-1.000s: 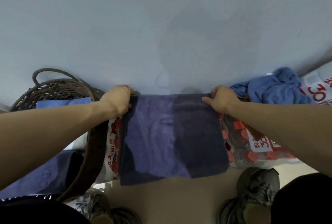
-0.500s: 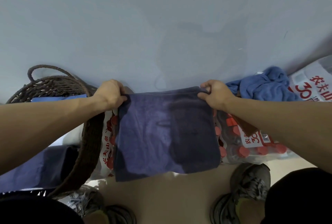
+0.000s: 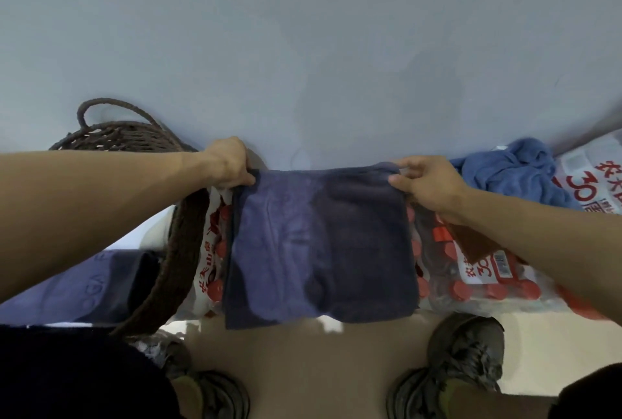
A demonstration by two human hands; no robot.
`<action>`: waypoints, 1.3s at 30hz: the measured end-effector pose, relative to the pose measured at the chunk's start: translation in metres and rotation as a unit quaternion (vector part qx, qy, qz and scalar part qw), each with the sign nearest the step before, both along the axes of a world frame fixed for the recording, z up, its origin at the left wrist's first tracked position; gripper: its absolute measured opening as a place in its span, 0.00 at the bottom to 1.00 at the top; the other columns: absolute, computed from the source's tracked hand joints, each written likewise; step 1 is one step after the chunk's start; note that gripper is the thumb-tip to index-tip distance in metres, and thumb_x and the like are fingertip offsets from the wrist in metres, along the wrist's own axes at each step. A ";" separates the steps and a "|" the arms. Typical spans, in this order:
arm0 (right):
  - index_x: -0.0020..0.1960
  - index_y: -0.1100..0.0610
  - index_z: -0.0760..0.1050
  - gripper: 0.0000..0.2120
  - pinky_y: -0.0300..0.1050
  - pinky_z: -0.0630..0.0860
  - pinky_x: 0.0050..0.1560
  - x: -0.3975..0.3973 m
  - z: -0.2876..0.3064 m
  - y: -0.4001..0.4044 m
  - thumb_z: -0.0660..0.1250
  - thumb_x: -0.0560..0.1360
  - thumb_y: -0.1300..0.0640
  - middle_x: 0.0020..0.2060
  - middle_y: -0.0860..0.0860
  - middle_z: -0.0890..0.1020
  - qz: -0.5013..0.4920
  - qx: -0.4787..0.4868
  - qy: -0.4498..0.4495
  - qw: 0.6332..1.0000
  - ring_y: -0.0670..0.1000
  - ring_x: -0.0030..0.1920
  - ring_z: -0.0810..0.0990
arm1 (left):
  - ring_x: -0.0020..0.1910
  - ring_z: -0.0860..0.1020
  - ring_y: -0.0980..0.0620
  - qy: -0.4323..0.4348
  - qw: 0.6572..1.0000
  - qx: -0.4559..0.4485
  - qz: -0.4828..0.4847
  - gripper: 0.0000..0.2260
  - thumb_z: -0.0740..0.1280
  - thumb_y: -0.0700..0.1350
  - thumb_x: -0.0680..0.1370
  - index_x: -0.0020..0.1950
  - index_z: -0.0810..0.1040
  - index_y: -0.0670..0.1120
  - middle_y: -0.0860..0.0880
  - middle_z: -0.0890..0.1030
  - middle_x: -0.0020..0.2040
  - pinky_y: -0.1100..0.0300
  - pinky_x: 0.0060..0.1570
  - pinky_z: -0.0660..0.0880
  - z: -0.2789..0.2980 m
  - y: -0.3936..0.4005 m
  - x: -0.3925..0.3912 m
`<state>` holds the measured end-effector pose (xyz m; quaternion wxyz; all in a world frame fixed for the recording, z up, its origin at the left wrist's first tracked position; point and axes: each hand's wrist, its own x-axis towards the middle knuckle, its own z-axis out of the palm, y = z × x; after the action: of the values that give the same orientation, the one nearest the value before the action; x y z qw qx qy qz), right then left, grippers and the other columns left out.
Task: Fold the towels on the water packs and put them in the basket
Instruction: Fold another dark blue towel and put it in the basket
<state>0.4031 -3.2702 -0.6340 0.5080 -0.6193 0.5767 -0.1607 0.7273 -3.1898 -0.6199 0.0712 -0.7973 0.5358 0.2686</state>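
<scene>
A dark blue towel lies spread over a water pack with red caps, its near edge hanging over the pack's front. My left hand grips the towel's far left corner. My right hand pinches the far right corner between thumb and fingers. A crumpled lighter blue towel sits on the packs at the right. The brown woven basket stands at the left, with folded blue towels inside it.
A grey wall rises right behind the packs. Another water pack with red print lies at the far right. My two shoes stand on the beige floor just below the packs.
Both hands stay at the towel's far corners. The right hand's fingers have loosened from a full grip into a pinch, and the far edge has flattened on the pack.
</scene>
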 end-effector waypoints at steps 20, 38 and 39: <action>0.36 0.64 0.74 0.24 0.44 0.64 0.37 0.011 -0.045 -0.002 0.57 0.83 0.48 0.31 0.55 0.76 -0.067 -0.167 0.188 0.966 0.56 0.35 0.74 | 0.43 0.84 0.37 0.084 0.987 0.011 0.138 0.09 0.68 0.39 0.78 0.54 0.81 0.35 0.36 0.83 0.49 0.45 0.46 0.82 -0.004 -0.002 -0.005; 0.32 0.60 0.75 0.19 0.52 0.80 0.39 0.004 -0.045 -0.015 0.76 0.70 0.48 0.33 0.56 0.80 -0.080 0.000 0.138 0.987 0.58 0.39 0.81 | 0.58 0.79 0.43 -0.188 0.952 -0.003 -0.242 0.15 0.64 0.47 0.78 0.63 0.74 0.44 0.44 0.79 0.60 0.55 0.53 0.74 0.010 -0.014 -0.055; 0.35 0.60 0.79 0.13 0.51 0.81 0.40 0.002 -0.047 -0.013 0.76 0.71 0.53 0.35 0.55 0.83 -0.091 0.010 0.085 0.992 0.58 0.42 0.83 | 0.58 0.78 0.42 -0.152 0.947 -0.013 -0.282 0.14 0.63 0.48 0.79 0.62 0.75 0.43 0.43 0.79 0.60 0.56 0.54 0.74 0.011 -0.019 -0.067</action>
<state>0.4053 -3.2829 -0.6805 0.4465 -0.5708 0.6732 -0.1469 0.6602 -3.2088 -0.6086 0.2147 -0.6457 0.7250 0.1061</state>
